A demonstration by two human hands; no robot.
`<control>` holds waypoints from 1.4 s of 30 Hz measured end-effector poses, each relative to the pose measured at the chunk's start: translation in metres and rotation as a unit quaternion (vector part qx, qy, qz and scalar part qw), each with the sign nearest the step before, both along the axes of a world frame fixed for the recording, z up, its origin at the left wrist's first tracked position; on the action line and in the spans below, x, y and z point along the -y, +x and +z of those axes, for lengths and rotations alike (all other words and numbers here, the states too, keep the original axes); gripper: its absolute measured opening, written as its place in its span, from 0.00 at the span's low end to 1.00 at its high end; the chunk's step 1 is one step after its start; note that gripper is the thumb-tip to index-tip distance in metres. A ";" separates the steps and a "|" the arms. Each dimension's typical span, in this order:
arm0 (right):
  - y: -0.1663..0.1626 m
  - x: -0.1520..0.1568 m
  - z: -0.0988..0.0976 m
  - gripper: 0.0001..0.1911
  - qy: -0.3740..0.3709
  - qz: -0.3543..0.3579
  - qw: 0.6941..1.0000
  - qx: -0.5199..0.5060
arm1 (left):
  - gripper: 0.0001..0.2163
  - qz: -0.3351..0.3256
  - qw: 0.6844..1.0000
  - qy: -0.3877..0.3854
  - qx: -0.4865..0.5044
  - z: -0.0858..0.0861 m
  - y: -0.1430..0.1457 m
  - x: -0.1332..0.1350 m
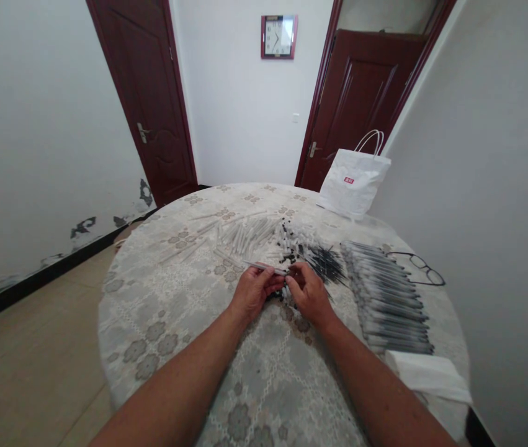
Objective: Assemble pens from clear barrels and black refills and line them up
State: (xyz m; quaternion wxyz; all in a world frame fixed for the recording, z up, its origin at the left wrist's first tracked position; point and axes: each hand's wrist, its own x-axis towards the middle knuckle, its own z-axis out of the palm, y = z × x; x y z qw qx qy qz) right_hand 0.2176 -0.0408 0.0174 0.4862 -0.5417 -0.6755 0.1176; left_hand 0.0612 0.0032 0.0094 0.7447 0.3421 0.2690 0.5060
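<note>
Over the middle of the table, my left hand point(255, 290) is closed around a clear pen barrel point(257, 265), which points away to the upper left. My right hand point(308, 290) meets the barrel's near end with fingertips pinched; a small dark part shows there, too small to make out. Just beyond the hands lie loose clear pen barrels point(245, 236). Small black and white pen parts point(291, 236) are heaped beside them, some also under my hands. A bundle of thin black refills point(326, 264) spreads to the right of my right hand.
Rows of pens point(389, 298) are stacked at the right, with eyeglasses point(419, 268) alongside. A white paper bag point(354, 183) stands at the back right. White folded material point(426, 375) lies at the right edge of the round table point(161, 316), which has a patterned cloth.
</note>
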 end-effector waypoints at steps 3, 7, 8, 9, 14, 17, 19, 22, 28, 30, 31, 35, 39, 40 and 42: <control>-0.002 -0.001 0.000 0.07 0.002 0.001 1.000 0.027 | 0.13 0.004 1.000 -0.003 -0.001 0.000 0.000 0.000; -0.002 -0.003 -0.001 0.10 -0.033 -0.005 0.999 0.030 | 0.14 0.013 1.000 -0.007 -0.001 -0.001 0.000 -0.001; -0.001 -0.003 -0.002 0.11 -0.044 -0.005 0.999 0.030 | 0.14 0.016 1.000 -0.007 -0.001 -0.001 0.000 -0.001; -0.001 -0.004 -0.003 0.12 -0.053 -0.004 0.998 0.032 | 0.14 0.016 1.000 -0.007 -0.002 -0.002 0.000 -0.001; 0.003 -0.002 -0.005 0.19 -0.075 -0.010 0.997 0.026 | 0.15 -0.002 1.000 0.000 -0.002 -0.003 0.001 0.001; 0.003 0.001 -0.002 0.13 -0.037 -0.004 0.999 0.009 | 0.15 0.010 1.000 0.001 0.004 -0.004 0.001 0.001; 0.003 0.002 0.000 0.11 -0.019 0.004 1.000 0.007 | 0.15 0.011 1.000 0.001 0.007 -0.004 0.001 0.000; 0.002 0.002 0.000 0.10 -0.030 0.006 0.999 0.021 | 0.14 0.001 1.000 0.002 0.003 -0.004 0.001 0.001; 0.002 -0.002 -0.005 0.20 -0.076 -0.002 0.997 0.008 | 0.14 -0.004 1.000 0.008 0.001 -0.005 0.001 0.001; 0.002 -0.001 -0.004 0.17 -0.069 0.001 0.998 -0.006 | 0.14 0.010 1.000 0.002 0.002 -0.004 0.001 0.000; 0.002 -0.001 -0.002 0.14 -0.059 0.003 0.998 -0.006 | 0.14 0.014 1.000 -0.001 0.001 -0.003 0.001 0.000; 0.001 -0.001 0.001 0.10 -0.034 0.005 0.999 0.026 | 0.14 0.013 1.000 -0.006 -0.008 -0.001 0.001 0.000; 0.000 -0.001 0.001 0.17 -0.055 0.012 0.998 0.025 | 0.14 0.008 1.000 -0.004 -0.012 0.000 0.001 0.001; 0.000 -0.001 0.001 0.17 -0.057 0.011 0.998 0.020 | 0.14 0.008 1.000 -0.004 -0.012 0.000 0.001 0.001; 0.000 0.000 0.001 0.14 -0.051 0.009 0.999 0.010 | 0.14 0.008 1.000 -0.003 -0.011 -0.001 0.000 0.001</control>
